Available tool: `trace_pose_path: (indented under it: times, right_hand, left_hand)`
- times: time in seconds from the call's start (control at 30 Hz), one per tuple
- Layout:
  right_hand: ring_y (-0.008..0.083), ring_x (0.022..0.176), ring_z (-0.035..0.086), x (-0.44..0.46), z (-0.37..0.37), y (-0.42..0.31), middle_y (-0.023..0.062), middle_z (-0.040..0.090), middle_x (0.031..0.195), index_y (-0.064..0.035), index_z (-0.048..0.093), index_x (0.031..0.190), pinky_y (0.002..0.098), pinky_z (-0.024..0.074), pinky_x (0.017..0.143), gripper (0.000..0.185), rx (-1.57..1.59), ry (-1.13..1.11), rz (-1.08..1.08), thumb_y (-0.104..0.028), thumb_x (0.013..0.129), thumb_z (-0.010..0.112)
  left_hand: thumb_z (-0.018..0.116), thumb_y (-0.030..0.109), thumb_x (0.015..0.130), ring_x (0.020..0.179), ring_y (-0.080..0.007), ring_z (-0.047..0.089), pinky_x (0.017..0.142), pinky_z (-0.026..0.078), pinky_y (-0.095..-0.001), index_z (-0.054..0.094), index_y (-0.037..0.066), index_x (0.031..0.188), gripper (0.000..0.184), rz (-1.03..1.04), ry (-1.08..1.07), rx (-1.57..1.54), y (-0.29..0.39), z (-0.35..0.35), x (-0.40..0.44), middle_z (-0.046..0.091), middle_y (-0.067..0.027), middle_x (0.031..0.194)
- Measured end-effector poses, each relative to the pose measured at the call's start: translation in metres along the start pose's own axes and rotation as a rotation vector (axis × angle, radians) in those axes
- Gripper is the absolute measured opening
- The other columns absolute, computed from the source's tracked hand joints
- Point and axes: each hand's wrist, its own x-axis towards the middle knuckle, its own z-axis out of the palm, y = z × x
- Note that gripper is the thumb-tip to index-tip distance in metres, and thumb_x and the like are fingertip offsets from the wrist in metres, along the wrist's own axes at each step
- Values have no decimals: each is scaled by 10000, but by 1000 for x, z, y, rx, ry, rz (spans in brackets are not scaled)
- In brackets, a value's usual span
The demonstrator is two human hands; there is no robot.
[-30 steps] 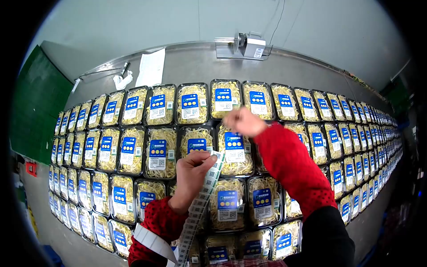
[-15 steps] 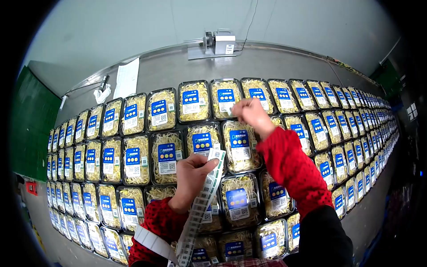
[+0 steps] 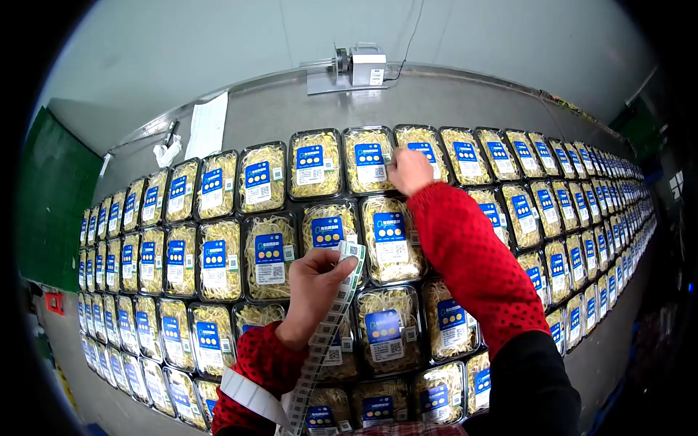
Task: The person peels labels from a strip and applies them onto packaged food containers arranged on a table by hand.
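My left hand (image 3: 311,294) is closed, pinching a long strip of small green-and-white stickers with square codes (image 3: 327,336) between thumb and fingers. The strip hangs down toward my body over the trays. At the back row, my right hand (image 3: 411,173) has its fingers bent together against the right side of a clear-lidded tray of bean sprouts (image 3: 369,174). That tray bears a blue-and-white label (image 3: 369,155). What is under these fingertips is hidden. A neighbouring sprout tray (image 3: 318,163) to the left has a small code sticker beside its label.
Several rows of similar sprout trays (image 3: 265,258) cover the metal table (image 3: 273,109). Behind them stand a grey machine with a spindle (image 3: 367,67), a white paper sheet (image 3: 209,125) and crumpled white plastic (image 3: 167,151). A band of blank white labels (image 3: 251,396) lies across my left forearm.
My right hand has moved slightly right and down onto the tray's right side; the small sticker seen at its fingertips is now hidden. My left hand keeps its pinch on the strip.
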Motion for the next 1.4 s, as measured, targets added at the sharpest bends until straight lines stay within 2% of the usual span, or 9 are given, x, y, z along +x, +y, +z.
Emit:
trace_pose_path:
  times: [0.17,0.27,0.47,0.53,0.7,0.97,1.17,1.27,1.4]
  right_hand:
    - [184,767,644,-64,-41,-20,121,693,823,10,690,993,327,519,726,233,903,-586,-199,-185,888,616]
    - [139,759,616,-93,-63,-29,86,687,817,9,681,983,307,503,722,202,888,-748,-316,-165,890,639]
    - [306,715,639,-117,-83,-12,153,658,783,-8,672,835,374,504,647,87,674,-377,-579,-69,774,668]
    - [340,705,627,-123,-88,-4,159,655,785,-3,662,810,383,499,629,70,637,-310,-569,-62,773,667]
    - [231,645,634,-113,-91,26,158,657,745,17,653,827,341,492,596,113,740,-490,-318,-95,837,660]
    - [323,759,653,-120,-101,31,177,665,834,25,650,880,383,509,668,110,704,-554,-476,-51,804,627]
    - [255,582,597,-111,-92,51,145,600,658,8,628,788,356,466,558,89,762,-459,-488,-79,774,623]
    - [167,688,625,-46,-89,93,126,689,791,20,696,839,316,508,672,143,813,-271,70,-86,799,610]
    - [296,753,671,31,-36,156,216,690,812,27,720,874,390,511,731,314,514,-130,194,-239,710,694]
  left_hand:
    - [751,112,829,593,-20,517,526,398,-185,663,-13,831,152,-14,-15,1,-2,13,1,628,16,693]
    - [751,101,825,600,-23,529,529,405,-191,666,-15,827,144,-7,-21,24,-2,21,2,628,14,701]
    - [753,73,804,597,-47,548,542,415,-193,694,-8,754,113,291,-31,184,-10,44,7,649,3,730]
    - [758,80,802,597,-46,547,539,411,-194,693,-9,757,119,147,-30,161,-11,52,6,652,-2,719]
    - [765,96,806,595,-30,525,529,397,-191,681,-11,774,140,5,-20,136,-12,66,9,655,-11,692]
    - [775,109,805,587,-20,503,519,390,-192,681,-7,755,157,33,-31,141,-9,83,9,645,2,678]
    - [781,134,806,589,-28,502,521,399,-197,682,-17,766,185,-31,-70,168,-9,94,11,645,-4,676]
    - [789,154,801,607,-37,514,538,418,-199,687,-20,780,203,-47,-89,111,-11,100,2,648,-11,689]
    - [759,117,821,700,-63,578,608,461,-211,697,-30,849,162,87,-121,128,-22,104,-1,667,-31,819]
